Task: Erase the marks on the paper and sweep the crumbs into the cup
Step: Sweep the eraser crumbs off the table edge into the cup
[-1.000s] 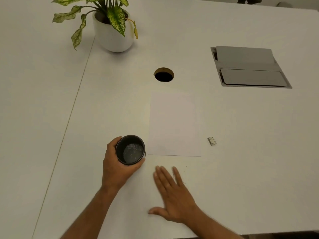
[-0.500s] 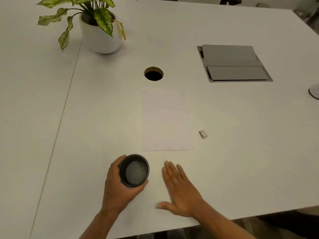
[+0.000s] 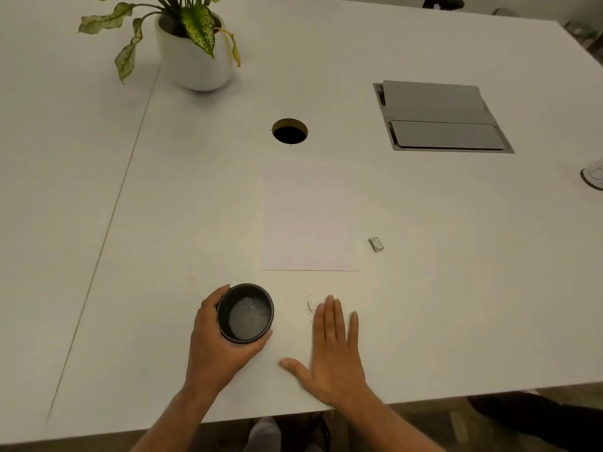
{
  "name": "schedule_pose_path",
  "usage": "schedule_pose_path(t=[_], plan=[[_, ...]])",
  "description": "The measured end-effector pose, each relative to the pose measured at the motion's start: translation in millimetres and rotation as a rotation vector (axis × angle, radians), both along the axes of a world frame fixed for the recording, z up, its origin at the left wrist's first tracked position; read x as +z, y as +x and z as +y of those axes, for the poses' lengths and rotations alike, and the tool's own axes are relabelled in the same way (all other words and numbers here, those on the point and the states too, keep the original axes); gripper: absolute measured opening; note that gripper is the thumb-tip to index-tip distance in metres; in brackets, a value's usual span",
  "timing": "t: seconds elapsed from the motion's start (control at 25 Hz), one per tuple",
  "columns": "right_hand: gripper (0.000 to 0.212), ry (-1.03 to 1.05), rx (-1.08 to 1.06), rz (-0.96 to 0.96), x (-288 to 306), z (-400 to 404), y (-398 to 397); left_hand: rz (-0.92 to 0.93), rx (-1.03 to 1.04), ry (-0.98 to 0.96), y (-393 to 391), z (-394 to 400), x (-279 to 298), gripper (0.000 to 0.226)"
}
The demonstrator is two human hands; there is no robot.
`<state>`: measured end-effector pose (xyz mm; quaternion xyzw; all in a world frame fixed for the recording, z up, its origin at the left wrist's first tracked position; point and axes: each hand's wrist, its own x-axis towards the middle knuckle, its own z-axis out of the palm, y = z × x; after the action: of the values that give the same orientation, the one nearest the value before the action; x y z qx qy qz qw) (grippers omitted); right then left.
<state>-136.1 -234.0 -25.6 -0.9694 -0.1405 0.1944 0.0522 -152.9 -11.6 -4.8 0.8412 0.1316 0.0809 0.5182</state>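
Broadly, the counter (image 3: pixel 456 288) carries the paper (image 3: pixel 308 220), which looks clean. Left hand (image 3: pixel 215 347) fingers wrap the cup (image 3: pixel 245 313); right hand (image 3: pixel 336 350) lies flat, fingers straight, beside the crumbs (image 3: pixel 310 309). A fast sweep could scatter these light specks past the rim, or off the near edge.

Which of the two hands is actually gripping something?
The left hand: its fingers curl round the black cup. The right hand lies flat on the table, fingers straight, holding nothing.
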Motion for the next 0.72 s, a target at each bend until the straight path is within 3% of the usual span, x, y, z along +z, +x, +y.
schedule_pose_path(t=[0.28, 0.72], plan=[[0.123, -0.006, -0.076, -0.032, -3, -30, -9, 0.004, 0.081, 0.041, -25, -21, 7, 0.101], [0.117, 0.047, 0.190, -0.096, -11, -26, 47, 0.087, 0.052, -0.036, -92, -30, 1, 0.109]])
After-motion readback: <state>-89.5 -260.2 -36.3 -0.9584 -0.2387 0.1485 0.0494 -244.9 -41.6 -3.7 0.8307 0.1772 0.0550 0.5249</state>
